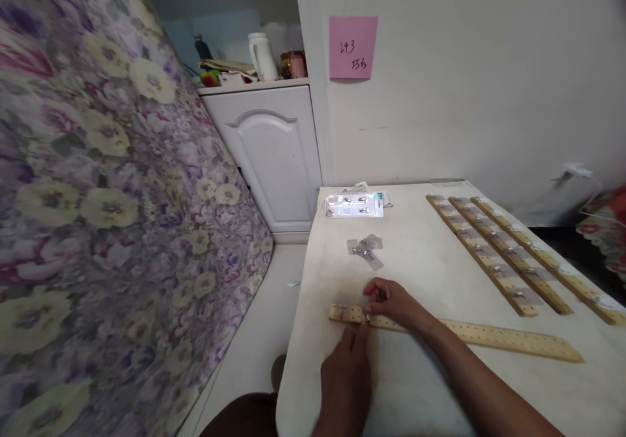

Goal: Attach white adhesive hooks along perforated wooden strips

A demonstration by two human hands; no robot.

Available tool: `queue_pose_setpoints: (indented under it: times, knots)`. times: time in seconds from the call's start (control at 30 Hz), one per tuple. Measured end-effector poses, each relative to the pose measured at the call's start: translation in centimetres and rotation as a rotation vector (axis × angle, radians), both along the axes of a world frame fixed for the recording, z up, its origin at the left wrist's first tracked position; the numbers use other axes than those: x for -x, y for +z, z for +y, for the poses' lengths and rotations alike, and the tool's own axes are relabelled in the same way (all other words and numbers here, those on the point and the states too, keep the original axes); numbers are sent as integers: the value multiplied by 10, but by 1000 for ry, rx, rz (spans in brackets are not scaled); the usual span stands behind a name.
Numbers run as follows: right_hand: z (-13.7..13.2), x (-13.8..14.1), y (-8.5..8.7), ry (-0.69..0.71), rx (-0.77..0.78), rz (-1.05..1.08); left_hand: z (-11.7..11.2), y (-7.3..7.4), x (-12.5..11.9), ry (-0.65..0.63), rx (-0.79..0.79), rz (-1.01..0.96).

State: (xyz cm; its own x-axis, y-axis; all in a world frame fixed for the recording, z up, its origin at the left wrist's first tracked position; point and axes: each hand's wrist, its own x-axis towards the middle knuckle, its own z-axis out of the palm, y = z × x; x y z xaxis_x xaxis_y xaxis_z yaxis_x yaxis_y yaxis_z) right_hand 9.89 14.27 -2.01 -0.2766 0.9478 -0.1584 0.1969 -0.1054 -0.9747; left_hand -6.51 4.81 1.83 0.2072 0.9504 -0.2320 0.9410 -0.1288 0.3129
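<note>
My right hand (388, 299) is bent over the wooden strip (513, 338), its fingers curled and nearly together at a small shiny fitting (368, 317), but I cannot tell whether they really have hold of it. My left hand (347, 366) comes from the near side with fingertips at the strip's near edge, just below this fitting, and its grip I also cannot tell. So the fitting lies between my two hands, near the strip's left end, and the strip continues rightward beneath my right forearm.

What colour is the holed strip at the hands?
The holed strip is pale yellow with dark holes, best seen in the head view.
</note>
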Motion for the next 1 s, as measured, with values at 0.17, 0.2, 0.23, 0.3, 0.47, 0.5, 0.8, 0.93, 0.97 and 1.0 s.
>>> queue_pose_setpoints:
  times: [0.17, 0.2, 0.23, 0.3, 0.47, 0.5, 0.8, 0.93, 0.97, 1.0]
  knots:
    - [-2, -1, 6, 17, -42, -10, -2, 6, -1, 19, -40, 9]
    - [-2, -2, 7, 17, -53, -21, -2, 6, -1, 9, -49, 7]
    - [-2, -5, 9, 9, -66, -39, -2, 6, -1, 1, -55, 2]
    - [-5, -13, 13, -32, -105, -97, -2, 4, 0, -1, -57, -12]
    - [-35, -56, 20, -80, -266, -319, -5, -5, 5, 20, -99, -105]
    - [-44, -65, 21, -63, -291, -371, -5, -6, 6, 25, -114, -142]
    - [-83, -90, 22, -82, -311, -621, -5, -11, 14, 26, -160, -278]
    - [-83, -79, 26, -131, -294, -619, -4, -15, 15, 15, -173, -289]
    - [-83, -74, 26, -145, -295, -623, -5, -15, 15, 12, -172, -293]
    - [-83, -69, 26, -155, -294, -630, -5, -14, 15, 11, -171, -297]
